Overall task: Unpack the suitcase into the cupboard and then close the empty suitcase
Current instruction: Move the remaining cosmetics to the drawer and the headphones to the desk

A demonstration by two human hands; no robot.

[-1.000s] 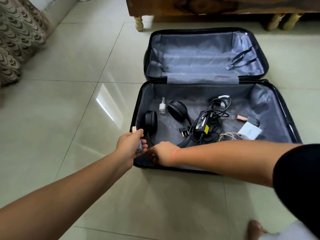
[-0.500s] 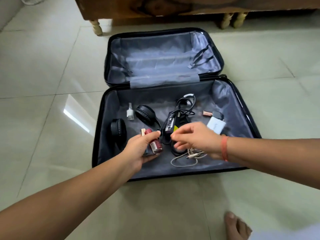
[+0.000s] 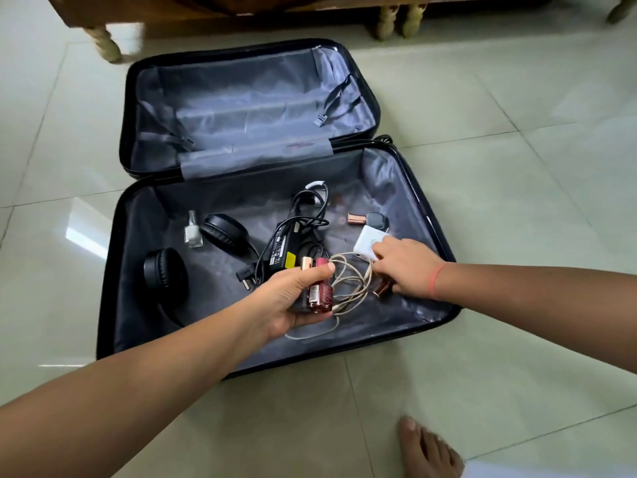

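Here, the black suitcase [image 3: 109,270] lay open flat on the pale tiled floor [image 3: 537,188], filling the centre of the frame. Its lid half sat toward the top with only grey lining and straps showing, and its base half sat nearer the bottom.

The left hand [image 3: 293,300], reaching in from the lower left, was curled round two small nail polish bottles [image 3: 320,292] over the middle of the base half. One bottle was dark red, and the one beside it had a rose-gold cap. The right hand [image 3: 408,267] came in from the right edge and lay palm down over the right part of the base half. Its fingertips touched a white charger [image 3: 369,243] and its thumb sat just beside a copper-capped bottle [image 3: 382,288]. Whether it actually gripped that bottle could not be told.

A cream cable [image 3: 350,282] lay in loops between the two hands. Left of centre sat a black power adapter [image 3: 280,250] with its dark cord and plug. Further left lay black headphones [image 3: 165,272], with a clear bottle [image 3: 192,232] just beside the upper ear cup. Another copper-capped bottle [image 3: 358,219] rested above the white charger.

A bare foot [image 3: 427,446] stood on the floor at the bottom right, and turned wooden furniture legs [image 3: 107,44] showed along the top edge.
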